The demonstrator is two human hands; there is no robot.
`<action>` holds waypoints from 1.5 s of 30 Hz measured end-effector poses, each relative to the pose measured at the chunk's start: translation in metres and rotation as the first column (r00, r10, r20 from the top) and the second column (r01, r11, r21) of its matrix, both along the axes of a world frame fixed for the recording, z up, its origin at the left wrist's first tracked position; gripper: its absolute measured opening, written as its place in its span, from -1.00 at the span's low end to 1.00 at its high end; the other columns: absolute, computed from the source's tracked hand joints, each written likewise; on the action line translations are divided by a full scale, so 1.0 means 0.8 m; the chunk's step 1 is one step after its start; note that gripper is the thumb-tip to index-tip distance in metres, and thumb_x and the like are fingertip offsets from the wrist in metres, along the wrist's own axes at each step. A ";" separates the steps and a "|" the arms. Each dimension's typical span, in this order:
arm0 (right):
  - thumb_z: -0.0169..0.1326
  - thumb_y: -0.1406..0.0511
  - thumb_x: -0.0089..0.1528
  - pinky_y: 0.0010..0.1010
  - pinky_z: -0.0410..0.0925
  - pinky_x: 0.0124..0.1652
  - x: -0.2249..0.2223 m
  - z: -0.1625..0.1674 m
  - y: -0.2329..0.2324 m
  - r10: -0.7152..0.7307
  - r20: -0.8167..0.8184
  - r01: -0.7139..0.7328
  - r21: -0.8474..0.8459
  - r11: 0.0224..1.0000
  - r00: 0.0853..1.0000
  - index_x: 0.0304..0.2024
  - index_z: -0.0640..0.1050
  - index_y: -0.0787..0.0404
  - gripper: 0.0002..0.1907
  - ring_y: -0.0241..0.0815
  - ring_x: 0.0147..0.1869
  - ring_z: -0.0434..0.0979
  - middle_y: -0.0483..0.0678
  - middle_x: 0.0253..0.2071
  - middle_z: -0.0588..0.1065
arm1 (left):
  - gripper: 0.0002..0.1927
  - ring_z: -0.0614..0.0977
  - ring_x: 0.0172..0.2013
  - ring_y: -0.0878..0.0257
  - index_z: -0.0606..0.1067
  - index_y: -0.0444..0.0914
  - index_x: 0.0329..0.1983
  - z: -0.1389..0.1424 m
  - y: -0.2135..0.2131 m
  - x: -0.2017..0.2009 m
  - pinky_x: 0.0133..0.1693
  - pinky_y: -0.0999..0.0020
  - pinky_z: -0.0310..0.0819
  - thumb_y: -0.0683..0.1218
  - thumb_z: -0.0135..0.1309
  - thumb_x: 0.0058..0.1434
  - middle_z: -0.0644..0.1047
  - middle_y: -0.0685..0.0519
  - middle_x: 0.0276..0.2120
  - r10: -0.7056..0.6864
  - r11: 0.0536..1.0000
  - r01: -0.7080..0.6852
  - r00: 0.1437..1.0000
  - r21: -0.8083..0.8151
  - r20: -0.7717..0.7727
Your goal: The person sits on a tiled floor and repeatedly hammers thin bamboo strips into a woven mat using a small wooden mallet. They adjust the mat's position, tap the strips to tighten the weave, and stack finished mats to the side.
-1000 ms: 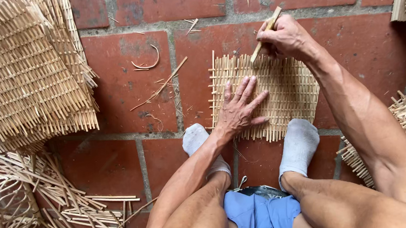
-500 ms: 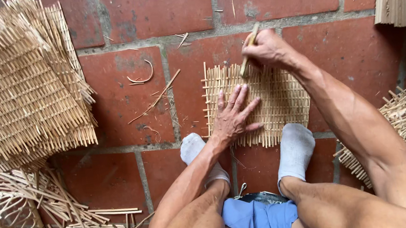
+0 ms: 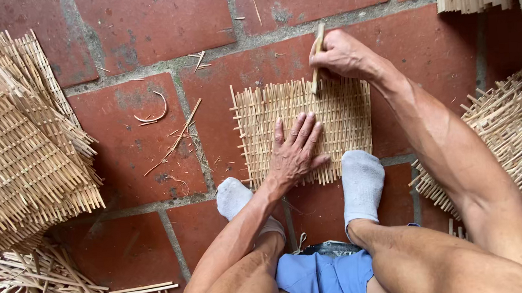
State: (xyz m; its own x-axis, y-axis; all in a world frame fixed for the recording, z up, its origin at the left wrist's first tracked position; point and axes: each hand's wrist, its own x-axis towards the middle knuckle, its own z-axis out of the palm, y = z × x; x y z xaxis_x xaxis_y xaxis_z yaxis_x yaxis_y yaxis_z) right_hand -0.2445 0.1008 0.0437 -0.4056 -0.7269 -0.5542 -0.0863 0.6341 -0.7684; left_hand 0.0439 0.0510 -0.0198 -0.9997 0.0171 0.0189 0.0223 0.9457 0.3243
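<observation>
While woven stacks [image 3: 22, 145] flank it, hands press the mat [image 3: 338, 113].

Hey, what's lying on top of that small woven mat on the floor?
On the woven mat the left hand presses flat, and the right hand holds a stick at its far edge. The weave under the palm is hidden.

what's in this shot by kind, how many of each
woven mat being worked: 1
wooden stick in right hand: 1
left hand flat on the mat: 1
socked feet: 2
stacks of woven mats at the sides: 2
total: 7
</observation>
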 end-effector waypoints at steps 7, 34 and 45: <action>0.02 0.28 0.34 -0.39 0.29 -0.64 -0.009 -0.017 -0.001 -0.051 0.048 0.052 -0.026 0.998 0.998 -0.46 0.52 0.34 -0.69 -0.26 -0.63 0.35 -0.03 -0.61 0.42 | -0.08 0.05 0.54 0.11 0.24 -0.15 0.53 0.006 0.000 0.000 0.46 -0.25 -0.45 0.52 -0.21 0.33 0.14 -0.01 0.54 0.003 0.997 -0.005 1.000 -0.076 -0.023; 0.03 0.31 0.29 -0.43 0.33 -0.64 -0.035 0.029 0.063 -0.172 0.038 0.172 0.010 0.985 0.984 -0.39 0.57 0.27 -0.80 -0.29 -0.62 0.44 -0.03 -0.59 0.50 | -0.08 0.00 0.54 0.07 0.20 -0.16 0.55 0.006 0.027 -0.037 0.47 -0.21 -0.40 0.49 -0.13 0.32 0.05 -0.02 0.56 -0.075 0.988 0.071 0.997 -0.135 -0.020; 0.01 0.28 0.31 -0.41 0.31 -0.63 -0.038 0.005 0.056 -0.041 0.042 0.038 0.084 0.996 0.998 -0.41 0.56 0.32 -0.73 -0.26 -0.63 0.40 0.01 -0.57 0.50 | -0.01 0.01 0.55 0.12 0.19 -0.16 0.56 0.011 0.028 -0.046 0.47 -0.18 -0.45 0.56 -0.25 0.28 0.07 0.02 0.56 -0.068 0.996 0.069 0.997 -0.050 0.024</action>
State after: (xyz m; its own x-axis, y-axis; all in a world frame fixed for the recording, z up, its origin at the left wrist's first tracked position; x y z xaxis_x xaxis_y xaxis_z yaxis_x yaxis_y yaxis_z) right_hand -0.2750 0.1457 0.0480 -0.4074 -0.6613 -0.6298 -0.0278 0.6983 -0.7153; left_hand 0.0074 0.0734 -0.0112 -0.9963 0.0863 -0.0058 0.0813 0.9574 0.2772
